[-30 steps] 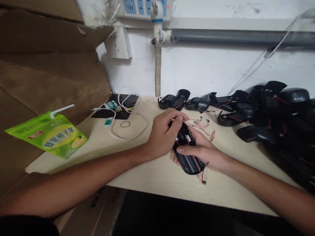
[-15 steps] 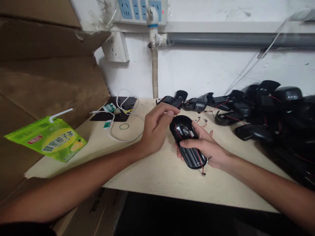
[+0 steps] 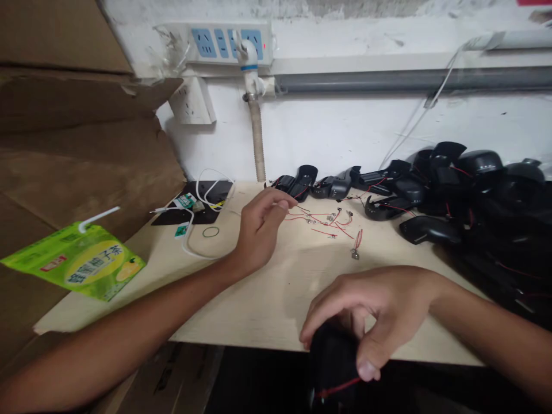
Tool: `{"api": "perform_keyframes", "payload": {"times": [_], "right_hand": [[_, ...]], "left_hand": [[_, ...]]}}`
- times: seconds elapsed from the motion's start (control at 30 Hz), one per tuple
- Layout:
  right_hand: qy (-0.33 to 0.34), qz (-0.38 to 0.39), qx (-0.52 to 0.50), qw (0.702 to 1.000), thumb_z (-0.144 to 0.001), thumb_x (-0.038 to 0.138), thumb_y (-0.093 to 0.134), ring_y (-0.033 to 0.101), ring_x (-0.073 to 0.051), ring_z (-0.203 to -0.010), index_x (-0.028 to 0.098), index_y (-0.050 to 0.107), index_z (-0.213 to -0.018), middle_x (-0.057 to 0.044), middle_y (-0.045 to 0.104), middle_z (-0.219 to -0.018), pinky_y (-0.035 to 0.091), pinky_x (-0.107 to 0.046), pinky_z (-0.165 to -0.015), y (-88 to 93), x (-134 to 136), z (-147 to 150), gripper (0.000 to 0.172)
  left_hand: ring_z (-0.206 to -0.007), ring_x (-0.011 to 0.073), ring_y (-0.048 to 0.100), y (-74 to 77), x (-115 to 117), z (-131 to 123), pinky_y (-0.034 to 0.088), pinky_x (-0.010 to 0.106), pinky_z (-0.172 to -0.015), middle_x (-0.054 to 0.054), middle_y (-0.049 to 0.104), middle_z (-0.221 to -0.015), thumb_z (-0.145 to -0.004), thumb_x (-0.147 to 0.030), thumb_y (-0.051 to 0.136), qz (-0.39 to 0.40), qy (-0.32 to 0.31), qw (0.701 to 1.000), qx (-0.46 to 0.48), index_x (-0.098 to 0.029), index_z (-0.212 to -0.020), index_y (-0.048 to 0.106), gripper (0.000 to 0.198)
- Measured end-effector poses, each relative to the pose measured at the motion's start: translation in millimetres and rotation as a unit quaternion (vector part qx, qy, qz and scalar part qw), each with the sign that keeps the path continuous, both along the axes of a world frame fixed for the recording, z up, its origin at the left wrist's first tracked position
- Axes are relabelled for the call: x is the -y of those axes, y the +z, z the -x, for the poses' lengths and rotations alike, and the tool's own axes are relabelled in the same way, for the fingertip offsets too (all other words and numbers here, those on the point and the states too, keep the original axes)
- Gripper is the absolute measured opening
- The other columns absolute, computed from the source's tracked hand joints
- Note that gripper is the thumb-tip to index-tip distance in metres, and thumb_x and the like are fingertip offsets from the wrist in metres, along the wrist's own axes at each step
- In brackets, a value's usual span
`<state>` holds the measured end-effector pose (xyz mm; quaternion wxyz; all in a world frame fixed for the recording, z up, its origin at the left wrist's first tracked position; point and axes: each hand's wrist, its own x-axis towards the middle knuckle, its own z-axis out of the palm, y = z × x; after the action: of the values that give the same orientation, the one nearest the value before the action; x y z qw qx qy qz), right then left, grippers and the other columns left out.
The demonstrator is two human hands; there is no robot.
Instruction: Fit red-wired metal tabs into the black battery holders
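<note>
My right hand [image 3: 379, 310] grips a black plastic shell [image 3: 334, 365] at the table's front edge, and a red wire runs across the shell's lower part. Over the middle of the table is my left hand [image 3: 263, 227], its thumb and index finger pressed together on a thin wire or something similar, too small to make out. Just right of it lie several loose red wires with small metal parts [image 3: 330, 218]. One more red wire piece [image 3: 355, 253] lies nearer to my right hand.
Many black shells [image 3: 431, 230] are heaped at the back right. A green drink pouch [image 3: 95, 259] with a straw stands at left beside cardboard [image 3: 86, 149]. A white cable [image 3: 187, 233] and a green ring [image 3: 211, 232] lie on the table [image 3: 241, 310].
My right hand has brought the black shell down and toward the table's front edge, turning it over. The red wires behind are now uncovered. My left hand has barely moved.
</note>
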<state>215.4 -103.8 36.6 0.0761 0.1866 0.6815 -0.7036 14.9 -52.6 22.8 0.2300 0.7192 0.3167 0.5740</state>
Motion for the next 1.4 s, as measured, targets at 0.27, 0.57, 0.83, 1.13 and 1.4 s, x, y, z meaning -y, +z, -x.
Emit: {"api": "perform_keyframes", "payload": {"times": [0.27,0.57,0.83,1.13,1.4], "right_hand": [[-0.061,-0.013,-0.029,0.998,-0.073,0.028,0.076,0.062,-0.011,-0.076,0.01,0.064,-0.107,-0.004,0.064,-0.086,0.053,-0.024,-0.074,1.0,-7.3,0.3,0.04],[-0.398,-0.598,0.248,0.65,-0.086,0.023,0.051,0.062,-0.021,-0.079,0.018,0.063,-0.092,-0.007,0.066,-0.089,0.048,-0.032,-0.066,-7.0,-43.0,-19.5,0.014],[-0.426,-0.618,0.396,0.529,-0.081,0.015,0.053,0.06,-0.032,-0.074,0.016,0.059,-0.068,-0.018,0.062,-0.077,0.037,-0.04,-0.061,-7.4,-58.0,-54.9,0.015],[-0.243,-0.728,0.15,0.623,-0.09,0.012,0.042,0.061,-0.026,-0.088,0.018,0.068,-0.092,-0.012,0.065,-0.099,0.046,-0.035,-0.065,-13.5,-33.3,-18.1,0.027],[-0.251,-0.691,0.058,0.676,-0.092,0.01,0.037,0.061,-0.025,-0.103,0.018,0.06,-0.12,-0.014,0.054,-0.126,0.052,-0.039,-0.081,-18.6,-42.8,-27.6,0.037]], "left_hand": [[-0.074,0.0128,0.058,-4.3,-2.6,1.3,0.045,0.027,-0.07,0.001,0.062,-0.076,-0.089,-0.019,0.05,0.017,-0.033,0.998,-0.041,-0.017,-0.075,0.063,0.019],[-0.073,0.012,0.058,-5.8,-2.9,0.2,0.046,0.026,-0.068,0.001,0.064,-0.076,-0.087,-0.02,0.052,0.036,-0.042,0.995,-0.088,-0.018,-0.073,0.064,0.018],[-0.074,0.013,0.059,-6.8,-3.8,0.8,0.047,0.026,-0.068,0.002,0.066,-0.078,-0.088,-0.022,0.052,0.019,-0.042,0.993,-0.108,-0.019,-0.073,0.063,0.019],[-0.095,0.0163,0.058,-2.2,-9.6,6.6,0.049,0.033,-0.085,0.003,0.063,-0.096,-0.084,-0.011,0.05,-0.072,0.06,0.992,-0.081,-0.021,-0.089,0.062,0.017],[-0.099,0.0214,0.06,-9.0,-10.1,6.9,0.049,0.04,-0.088,0.007,0.061,-0.108,-0.074,-0.011,0.062,-0.029,0.011,0.939,-0.341,-0.017,-0.09,0.062,0.017]]}}
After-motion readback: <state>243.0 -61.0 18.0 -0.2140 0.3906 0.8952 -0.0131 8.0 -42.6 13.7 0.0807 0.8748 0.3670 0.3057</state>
